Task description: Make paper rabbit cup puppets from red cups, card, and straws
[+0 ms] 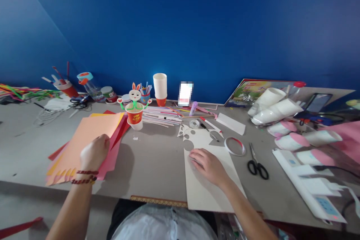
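Observation:
My left hand (95, 152) is curled into a fist and rests on a fanned stack of coloured paper (81, 131), with orange on top and yellow, red and pink below. Nothing sticks out of the fist. My right hand (206, 165) lies on a sheet of white card (208, 193), its fingers stretched out. Along its far part the card has round holes and cut edges. Behind the stack stands a rabbit figure (135, 95) with green arms, set in a red paper cup (134, 115) inside a white one.
Black-handled scissors (257, 165), a tape roll (234, 146) and a white power strip (306, 183) lie to the right. Farther right are bagged paper cups (275, 110). Paper straws (160, 115), stacked cups (160, 86) and a blurred phone screen (185, 93) stand toward the blue wall.

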{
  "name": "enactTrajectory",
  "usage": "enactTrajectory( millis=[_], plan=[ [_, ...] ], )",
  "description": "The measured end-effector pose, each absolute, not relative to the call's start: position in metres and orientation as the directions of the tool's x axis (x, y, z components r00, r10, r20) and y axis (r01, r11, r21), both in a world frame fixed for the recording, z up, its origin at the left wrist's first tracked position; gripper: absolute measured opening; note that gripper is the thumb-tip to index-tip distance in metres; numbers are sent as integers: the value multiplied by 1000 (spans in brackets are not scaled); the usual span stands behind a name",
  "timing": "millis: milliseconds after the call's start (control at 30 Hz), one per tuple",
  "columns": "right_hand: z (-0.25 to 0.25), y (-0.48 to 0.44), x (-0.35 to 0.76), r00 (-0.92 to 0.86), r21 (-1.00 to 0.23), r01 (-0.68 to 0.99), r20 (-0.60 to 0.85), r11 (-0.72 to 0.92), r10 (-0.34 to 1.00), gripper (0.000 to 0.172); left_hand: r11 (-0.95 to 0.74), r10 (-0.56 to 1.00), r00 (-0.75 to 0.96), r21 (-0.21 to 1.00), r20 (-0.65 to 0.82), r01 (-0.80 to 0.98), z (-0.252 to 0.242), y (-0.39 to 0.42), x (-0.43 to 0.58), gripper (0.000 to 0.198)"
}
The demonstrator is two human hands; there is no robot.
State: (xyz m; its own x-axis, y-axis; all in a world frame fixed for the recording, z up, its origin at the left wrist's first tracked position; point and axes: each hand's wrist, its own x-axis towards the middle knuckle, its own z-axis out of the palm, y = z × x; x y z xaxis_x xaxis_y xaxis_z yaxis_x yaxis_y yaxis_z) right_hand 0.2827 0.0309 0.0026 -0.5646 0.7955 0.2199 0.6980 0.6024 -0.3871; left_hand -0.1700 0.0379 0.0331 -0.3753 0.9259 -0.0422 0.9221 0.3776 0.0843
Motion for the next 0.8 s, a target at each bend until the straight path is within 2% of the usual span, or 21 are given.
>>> enactTrajectory(
  millis=[200,433,533,700,800],
  plan=[
    [4,33,284,-555,-411,693,221,593,802,22,354,935,-353,109,-25,929,21,36,-176,30],
    [0,35,285,-528,-458,681,235,572,816,21,436,876,-450,118,171,892,15,31,-178,47],
    [-5,37,285,-506,-488,663,269,569,820,21,417,878,-447,188,170,889,16,30,-176,48],
    [-5,39,284,-490,-514,658,263,550,831,20,275,936,-329,322,127,906,9,30,-166,37],
    [-4,39,284,-479,-530,652,267,542,836,22,244,937,-319,388,142,889,3,26,-156,37]
  ],
)
